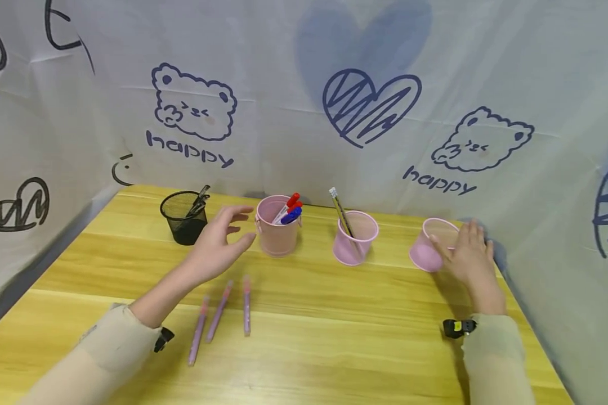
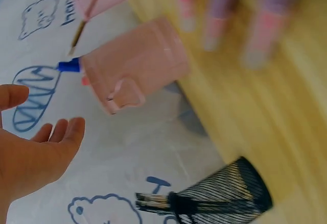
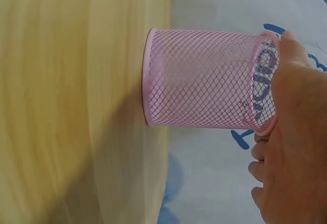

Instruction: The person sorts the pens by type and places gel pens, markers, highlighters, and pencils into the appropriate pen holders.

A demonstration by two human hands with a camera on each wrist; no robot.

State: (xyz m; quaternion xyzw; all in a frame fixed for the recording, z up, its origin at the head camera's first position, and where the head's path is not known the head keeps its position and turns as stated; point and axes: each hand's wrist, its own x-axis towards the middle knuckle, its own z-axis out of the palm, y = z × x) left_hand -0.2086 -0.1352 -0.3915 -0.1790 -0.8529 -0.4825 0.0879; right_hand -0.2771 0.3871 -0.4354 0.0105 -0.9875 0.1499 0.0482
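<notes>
My left hand (image 1: pixel 218 244) hovers between a black mesh pen cup (image 1: pixel 186 229) and a solid pink bucket (image 1: pixel 278 242), fingers apart and nothing held. Red and blue capped markers (image 1: pixel 291 215) lean out of the bucket. In the left wrist view, the left hand's fingers (image 2: pixel 71 132) are spread beside the bucket's top. My right hand (image 1: pixel 471 256) is at the far-right pink mesh cup (image 3: pixel 204 78), thumb by the rim and the other fingers extended beyond it. This cup stands upright on the table, and no pens show in it.
Another pink mesh cup (image 1: pixel 348 250) holds pencils (image 1: pixel 341 211), between the bucket and the far-right cup. Three lilac pens with pink ends, one a lilac pen (image 1: pixel 246 309), lie on the wooden table (image 1: pixel 334 343). A printed white cloth (image 1: pixel 278 112) hangs behind.
</notes>
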